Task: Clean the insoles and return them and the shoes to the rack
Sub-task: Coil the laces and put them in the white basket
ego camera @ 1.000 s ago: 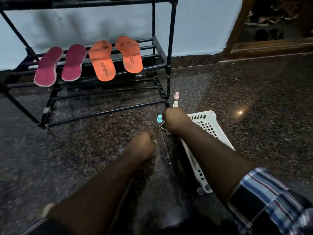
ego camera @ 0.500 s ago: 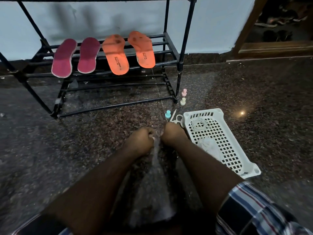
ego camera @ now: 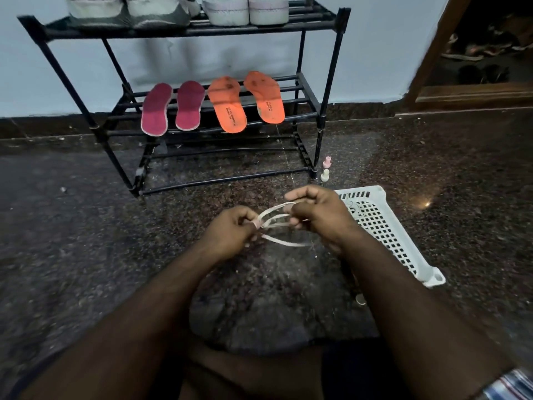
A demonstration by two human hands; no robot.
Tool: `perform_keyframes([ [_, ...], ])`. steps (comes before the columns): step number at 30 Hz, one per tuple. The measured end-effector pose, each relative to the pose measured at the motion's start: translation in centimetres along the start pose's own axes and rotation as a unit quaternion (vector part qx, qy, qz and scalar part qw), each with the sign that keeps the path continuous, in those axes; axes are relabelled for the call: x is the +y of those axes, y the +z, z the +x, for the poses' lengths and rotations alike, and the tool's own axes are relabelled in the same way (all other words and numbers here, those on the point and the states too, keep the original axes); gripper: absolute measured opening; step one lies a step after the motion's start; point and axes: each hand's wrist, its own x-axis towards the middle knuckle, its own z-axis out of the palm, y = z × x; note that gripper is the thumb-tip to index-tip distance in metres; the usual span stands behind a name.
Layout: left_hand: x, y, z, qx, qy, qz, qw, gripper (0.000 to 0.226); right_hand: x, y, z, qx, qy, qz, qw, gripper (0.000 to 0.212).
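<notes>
A: Insoles first, where are they?
B: All four lie on the middle shelf of the black rack point(ego camera: 331, 90): two magenta insoles point(ego camera: 173, 109) on the left, two orange insoles point(ego camera: 245, 102) beside them, leaning over the bars.
A: And the shoes?
B: Grey shoes point(ego camera: 127, 10) and white shoes point(ego camera: 245, 8) stand on the top shelf.
A: The hands?
B: Both hover above the floor. The left hand point(ego camera: 230, 230) pinches a looped pale lace point(ego camera: 277, 223) at one end; the right hand point(ego camera: 315, 215) curls its fingers round the other side.
A: Anything nearby?
B: A white basket point(ego camera: 389, 241) lies on the floor just right of the right hand, with a pink peg point(ego camera: 327, 162) and a cream peg point(ego camera: 325, 175) near the rack's foot.
</notes>
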Motion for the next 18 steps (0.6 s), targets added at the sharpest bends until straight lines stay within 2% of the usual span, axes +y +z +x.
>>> perform_keyframes([
  [4, -0.6, -1.3, -1.0, 0.060, -0.042, -0.136, 0.988, 0.017, 0.4, -1.3, 0.7, 0.052, -0.045, -0.097, 0.993, 0.021],
  [6, -0.1, -1.6, -0.9, 0.074, -0.060, -0.220, 0.971, 0.022, 1.1, -1.1, 0.9, 0.033, -0.033, -0.101, 0.994, 0.023],
  [7, 0.0, -1.6, -0.8, 0.078, -0.065, -0.252, 0.962, 0.023, 2.0, -0.9, 1.1, 0.030, -0.023, -0.139, 0.990, 0.023],
  [8, 0.2, -1.4, -0.8, 0.078, -0.069, -0.280, 0.954, 0.023, 3.1, -1.0, 1.4, 0.044, -0.016, -0.228, 0.973, 0.022],
  [9, 0.1, -1.0, -0.6, 0.076, -0.076, -0.289, 0.951, 0.022, 4.1, -1.2, 1.8, 0.073, -0.014, -0.344, 0.936, 0.020],
  [11, -0.3, 0.0, -0.4, 0.066, -0.089, -0.278, 0.954, 0.021, 5.3, -1.7, 2.3, 0.132, -0.011, -0.511, 0.850, 0.021],
  [12, -0.5, 0.7, -0.2, 0.064, -0.094, -0.266, 0.957, 0.020, 5.5, -2.0, 2.5, 0.138, 0.006, -0.537, 0.832, 0.022],
  [15, -1.3, 2.7, 1.2, 0.075, -0.095, -0.187, 0.975, 0.015, 6.2, -2.5, 2.8, 0.115, 0.058, -0.550, 0.826, 0.024],
  [18, -2.4, 5.2, 3.6, 0.057, -0.074, -0.060, 0.994, 0.007, 7.1, -3.6, 3.1, 0.133, 0.048, -0.542, 0.828, 0.012],
])
